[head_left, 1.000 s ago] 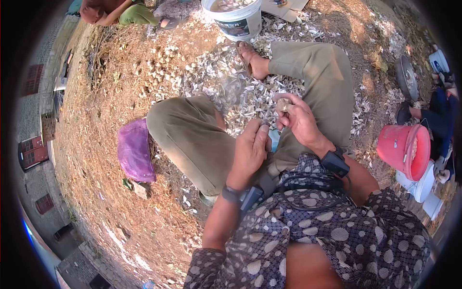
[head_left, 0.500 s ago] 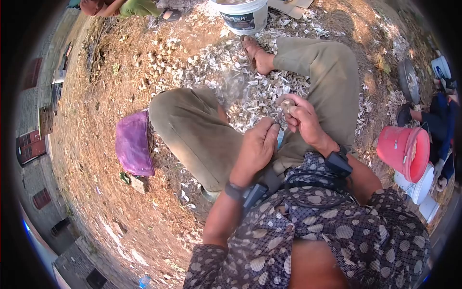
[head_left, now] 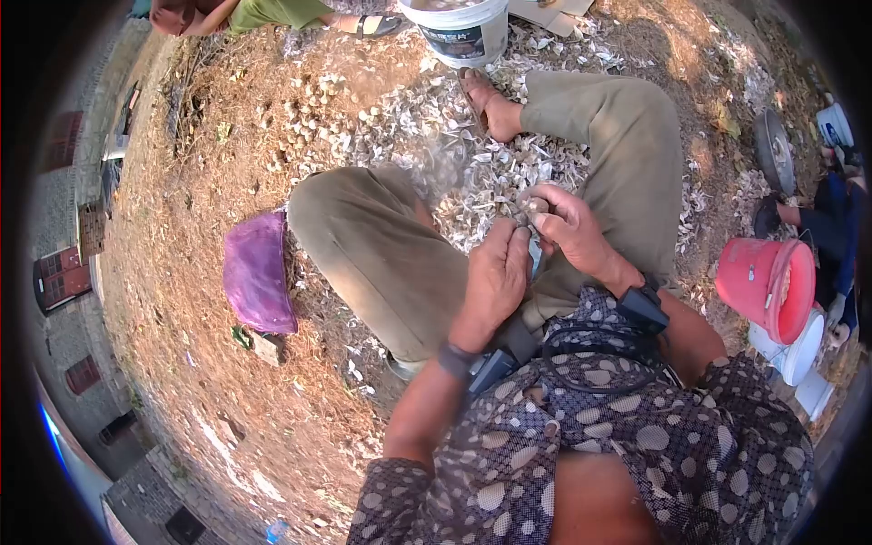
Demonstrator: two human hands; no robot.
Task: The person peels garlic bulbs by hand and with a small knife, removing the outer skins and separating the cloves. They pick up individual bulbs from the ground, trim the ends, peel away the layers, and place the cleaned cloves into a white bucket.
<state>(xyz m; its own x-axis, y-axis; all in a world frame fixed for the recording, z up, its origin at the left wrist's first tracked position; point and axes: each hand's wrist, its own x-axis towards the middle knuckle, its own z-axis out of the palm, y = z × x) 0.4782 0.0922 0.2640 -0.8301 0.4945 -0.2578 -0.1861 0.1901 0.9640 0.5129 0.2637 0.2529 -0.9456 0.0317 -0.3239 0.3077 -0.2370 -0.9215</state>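
Between my thumb and fingers, my right hand [head_left: 579, 238] pinches a small, round, pale brown bulb [head_left: 538, 207]. My left hand [head_left: 498, 272] is closed beside it, with its fingertips near the bulb. A small light-blue object [head_left: 535, 256] shows at the edge of my left hand; most of it is hidden, so its shape cannot be told. Both hands are above my lap, between my bent legs. White, papery peelings [head_left: 472, 204] cover the ground beyond my hands.
A purple cloth bundle [head_left: 258, 272] is on the ground at left. Brown bulbs [head_left: 304, 127] lie upper left. A white bucket [head_left: 468, 36] stands beyond my foot. At right are a pink bucket [head_left: 749, 277], a metal basin [head_left: 775, 154] and a person's arm. Another person's leg [head_left: 282, 13] shows at top left.
My hands have come closer together, with my left fingertips now near the bulb. The other person's foot at top left has moved right. The view has shifted slightly.
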